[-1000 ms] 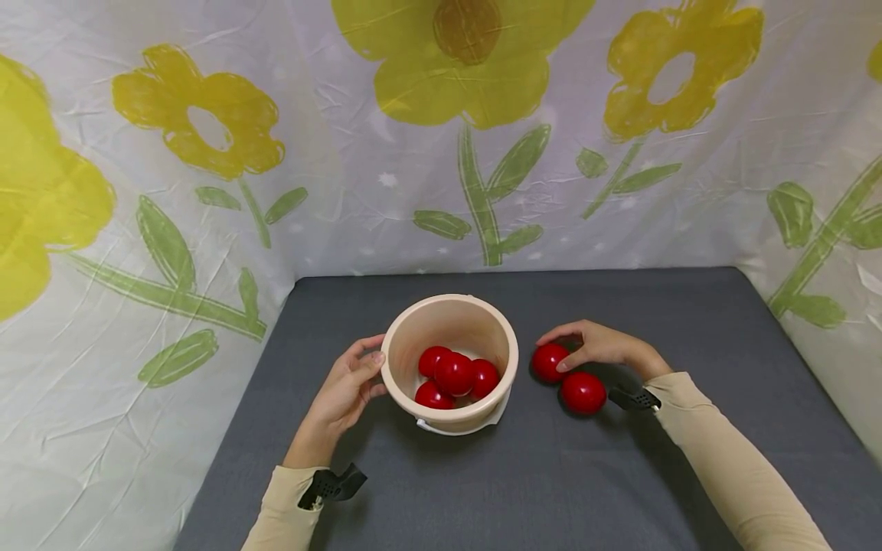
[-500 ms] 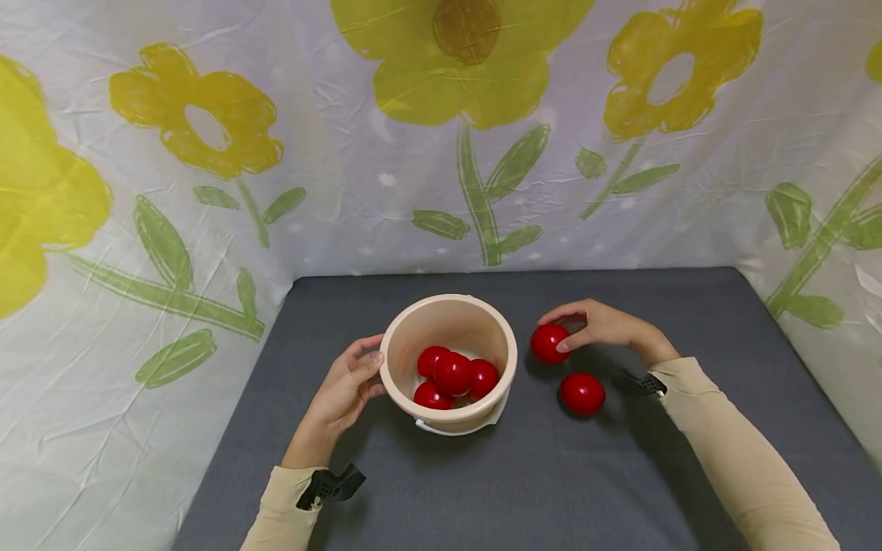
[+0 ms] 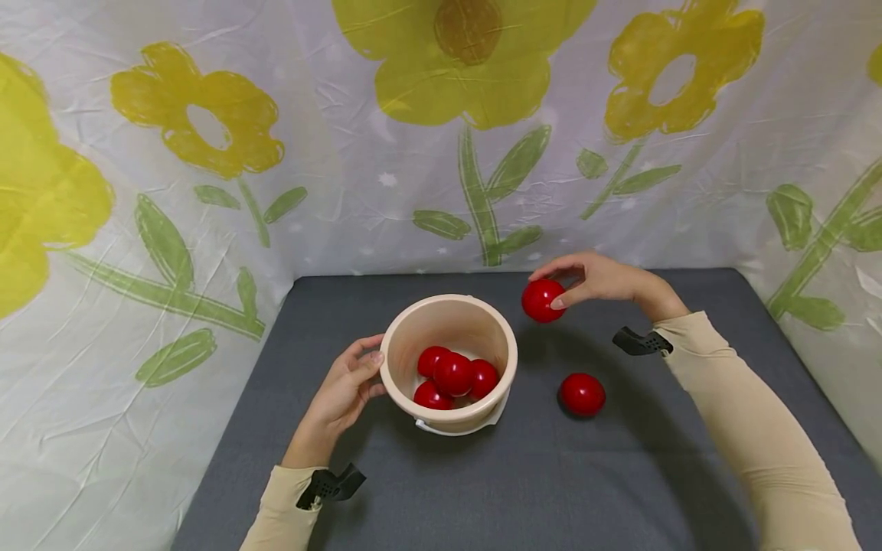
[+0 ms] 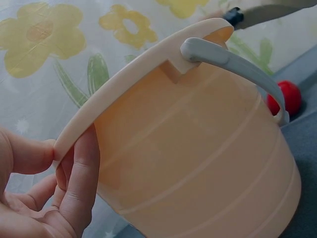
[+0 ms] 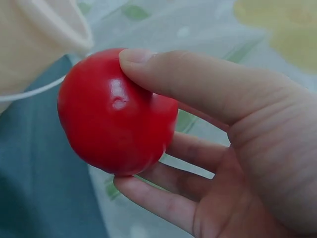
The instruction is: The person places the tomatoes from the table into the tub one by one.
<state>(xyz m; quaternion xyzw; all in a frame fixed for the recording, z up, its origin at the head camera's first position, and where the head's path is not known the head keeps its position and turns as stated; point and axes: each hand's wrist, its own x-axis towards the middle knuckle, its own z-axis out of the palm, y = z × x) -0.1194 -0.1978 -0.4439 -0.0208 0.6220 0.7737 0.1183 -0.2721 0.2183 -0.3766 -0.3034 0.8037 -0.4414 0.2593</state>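
A beige bucket (image 3: 448, 306) with a white handle (image 4: 233, 62) stands tilted toward me on the dark table. Several glossy red apple-like fruits (image 3: 453, 373) lie inside it. At its left, my left hand (image 3: 347, 386) holds the rim, thumb on one side and fingers on the other. My right hand (image 3: 592, 279) grips another red apple-like fruit (image 5: 109, 119) between thumb and fingers, raised to the right of the bucket and beyond its opening. One more red fruit (image 3: 582, 395) rests on the table below that hand.
The dark grey tabletop (image 3: 537, 490) spreads under everything. Pale cloth (image 3: 344, 153) printed with yellow flowers hangs behind the table and along both sides.
My right hand has lifted the red apple-like fruit off the table and carried it up and away from me. The left hand and the bucket have stayed in place.
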